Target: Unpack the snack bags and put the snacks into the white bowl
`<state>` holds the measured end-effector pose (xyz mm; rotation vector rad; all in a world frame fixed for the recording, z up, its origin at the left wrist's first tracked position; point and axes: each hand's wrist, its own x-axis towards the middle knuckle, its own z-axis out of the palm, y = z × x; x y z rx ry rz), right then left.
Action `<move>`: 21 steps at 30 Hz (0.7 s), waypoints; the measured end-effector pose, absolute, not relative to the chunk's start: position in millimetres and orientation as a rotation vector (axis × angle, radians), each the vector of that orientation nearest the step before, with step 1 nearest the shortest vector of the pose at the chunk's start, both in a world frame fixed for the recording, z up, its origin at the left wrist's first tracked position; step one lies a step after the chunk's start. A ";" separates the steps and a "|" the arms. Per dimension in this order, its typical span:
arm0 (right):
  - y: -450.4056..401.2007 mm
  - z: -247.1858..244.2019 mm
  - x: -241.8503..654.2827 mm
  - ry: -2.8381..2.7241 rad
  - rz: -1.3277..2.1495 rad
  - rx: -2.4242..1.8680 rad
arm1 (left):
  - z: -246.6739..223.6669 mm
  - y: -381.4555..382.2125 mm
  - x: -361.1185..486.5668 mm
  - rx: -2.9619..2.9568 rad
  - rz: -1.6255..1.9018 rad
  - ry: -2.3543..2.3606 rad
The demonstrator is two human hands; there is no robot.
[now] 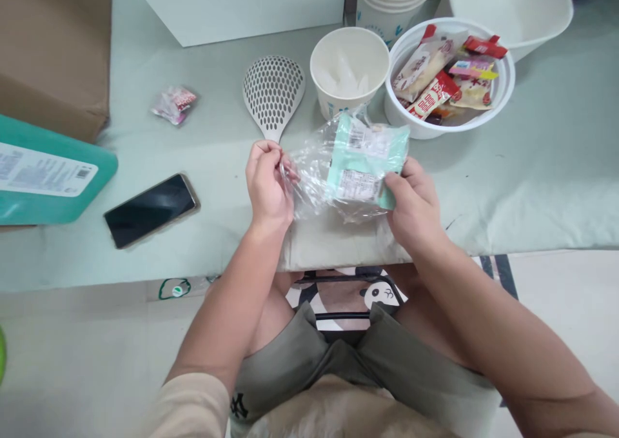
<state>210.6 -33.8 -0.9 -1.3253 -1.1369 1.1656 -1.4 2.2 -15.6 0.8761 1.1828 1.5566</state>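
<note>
A clear plastic bag point(309, 177) stretches between my two hands above the table's front part. My left hand point(271, 183) is closed, its fingers pinching the bag's left end. At the other side my right hand point(416, 206) grips a mint-green packet point(370, 160) with white printed labels, thumb on top. Clear film surrounds the packet; whether it lies fully inside the bag I cannot tell. Just beyond my left hand lies a grey slotted skimmer point(274, 93), its handle running behind the fingers. A paper cup point(333, 102) with whitish translucent contents stands behind the bag.
A white bowl point(449, 128) of wrapped snacks stands at back right, near stacked paper cups point(382, 15) and a white container point(541, 35). Leftward lie a phone point(152, 210), small crumpled wrappers point(175, 104) and a teal package point(48, 173). A brown box point(53, 51) stands behind.
</note>
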 end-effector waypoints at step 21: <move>-43.4 18.7 219.0 -1.446 0.952 -1.528 | 15.7 2.8 17.6 1.342 1.693 1.432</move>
